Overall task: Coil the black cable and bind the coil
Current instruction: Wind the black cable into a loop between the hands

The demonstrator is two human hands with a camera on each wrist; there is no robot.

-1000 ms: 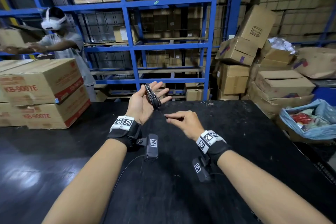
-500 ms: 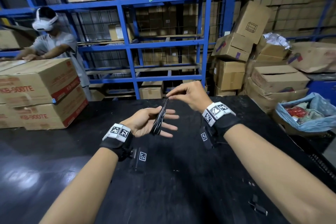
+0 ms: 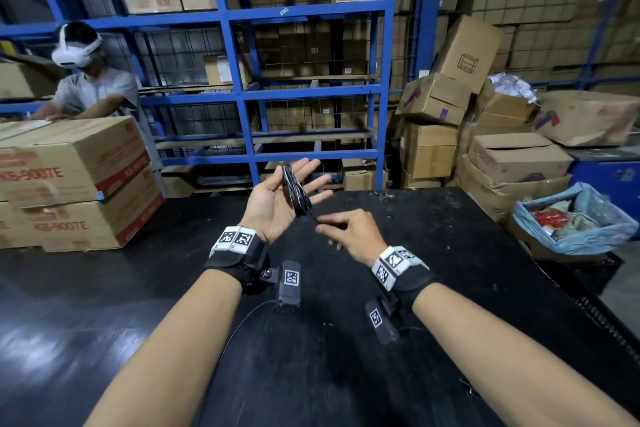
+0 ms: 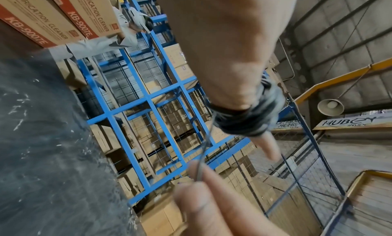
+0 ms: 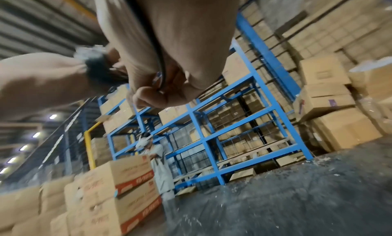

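Note:
The black cable is wound in several turns round the straight fingers of my left hand, which is raised palm up above the black table. In the left wrist view the coil wraps the fingers, and one strand runs down from it. My right hand sits just below and right of the coil and pinches that free strand between thumb and fingertips. In the right wrist view the cable passes across the palm of the right hand.
Stacked cartons stand on the table's left, with another person leaning on them. Blue shelving runs behind the table. Loose boxes and a blue bag of rubbish crowd the right side.
The right hand has dropped from above the coil to below it, drawing the strand along. The left hand has turned palm up and risen.

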